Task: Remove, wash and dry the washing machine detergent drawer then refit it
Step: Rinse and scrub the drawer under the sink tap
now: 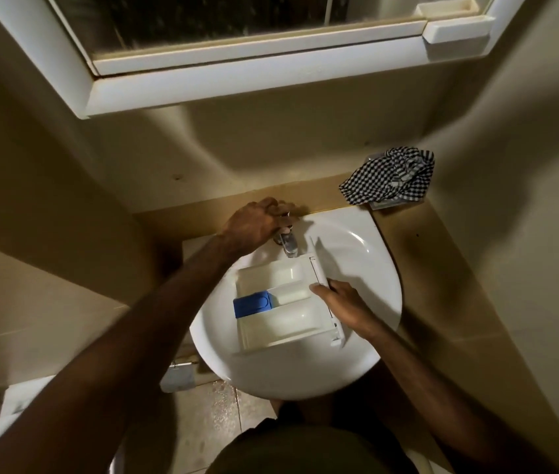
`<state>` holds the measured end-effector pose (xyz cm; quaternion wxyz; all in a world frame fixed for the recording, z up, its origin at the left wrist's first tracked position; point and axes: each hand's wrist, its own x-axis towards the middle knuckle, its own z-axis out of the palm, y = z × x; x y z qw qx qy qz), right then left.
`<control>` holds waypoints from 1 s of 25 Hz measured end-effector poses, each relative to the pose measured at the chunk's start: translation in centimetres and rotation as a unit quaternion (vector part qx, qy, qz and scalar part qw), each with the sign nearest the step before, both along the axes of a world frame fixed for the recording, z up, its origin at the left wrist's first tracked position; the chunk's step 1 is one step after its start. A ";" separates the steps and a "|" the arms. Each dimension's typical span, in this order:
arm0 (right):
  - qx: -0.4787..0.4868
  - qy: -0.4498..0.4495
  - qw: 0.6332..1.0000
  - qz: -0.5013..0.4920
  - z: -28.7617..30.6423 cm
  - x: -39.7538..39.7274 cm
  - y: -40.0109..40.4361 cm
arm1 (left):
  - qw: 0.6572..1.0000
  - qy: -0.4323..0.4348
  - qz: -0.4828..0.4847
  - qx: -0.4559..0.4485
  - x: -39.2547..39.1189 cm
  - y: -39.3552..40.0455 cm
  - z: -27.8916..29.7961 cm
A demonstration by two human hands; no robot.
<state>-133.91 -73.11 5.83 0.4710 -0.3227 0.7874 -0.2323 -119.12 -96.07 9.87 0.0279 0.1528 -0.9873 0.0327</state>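
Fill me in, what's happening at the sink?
A person is washing a white plastic detergent drawer with a blue insert in the white round basin. The left hand grips the chrome tap handle; no water is clearly visible yet. The right hand holds the drawer's front panel. A black-and-white checked cloth sits on the ledge, untouched.

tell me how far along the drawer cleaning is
Done: the detergent drawer is out of the machine and lies in the sink. In hand: the right hand holds its front panel while the left hand grips the tap. Left: washing, drying, perhaps with the checked cloth, and refitting.
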 end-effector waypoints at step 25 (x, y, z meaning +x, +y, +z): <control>-0.004 0.063 0.998 0.010 -0.5 0.8 0.6 | 0.880 0.243 0.366 0.180 1.9 14.2 -2.6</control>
